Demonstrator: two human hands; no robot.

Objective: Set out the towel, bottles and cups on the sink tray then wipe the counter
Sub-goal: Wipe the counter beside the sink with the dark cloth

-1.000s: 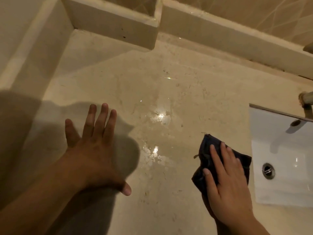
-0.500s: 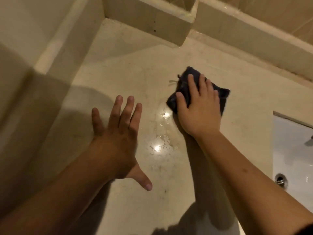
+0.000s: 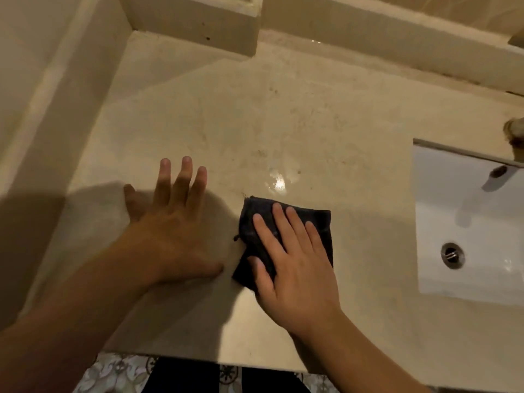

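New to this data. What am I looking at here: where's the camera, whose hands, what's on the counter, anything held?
There is no robot here: a person works with bare hands, and the single camera sits on their head, looking forward and down. The left hand lies flat, fingers spread, on the beige polished stone counter. The right hand presses a dark folded cloth flat onto the counter with straight fingers, so nothing is gripped. A wet shiny patch lies just beyond the cloth. On the right is a white rectangular sink basin with a round metal drain.
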